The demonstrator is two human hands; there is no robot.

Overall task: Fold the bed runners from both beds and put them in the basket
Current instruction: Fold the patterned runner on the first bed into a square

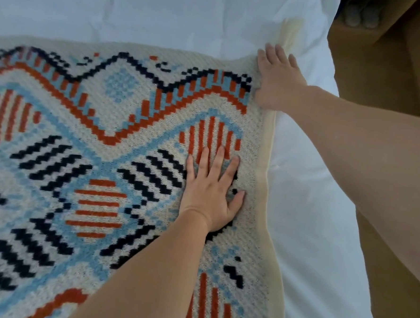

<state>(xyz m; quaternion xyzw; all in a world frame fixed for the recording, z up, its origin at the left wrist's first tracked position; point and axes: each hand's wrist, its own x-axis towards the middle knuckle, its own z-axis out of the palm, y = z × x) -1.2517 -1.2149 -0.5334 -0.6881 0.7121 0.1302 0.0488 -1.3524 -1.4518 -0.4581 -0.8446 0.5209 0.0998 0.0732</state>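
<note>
Hands press a patterned bed runner [101, 152] flat on white bedding [163, 16] — the left hand [210, 193] lies palm down with fingers spread near its cream edge. The right hand [277, 79] rests at the far corner, fingers extended, thumb apparently tucked under the hem — beside a tan floor [381, 71].

The bed runner [112, 133] is a thick, nubby knit, matt and coarse, with a smoother cream cloth border along its right edge. The bed [163, 13] beneath wears smooth, faintly creased white cotton-like sheeting. The floor [381, 71] looks matt tan.
</note>
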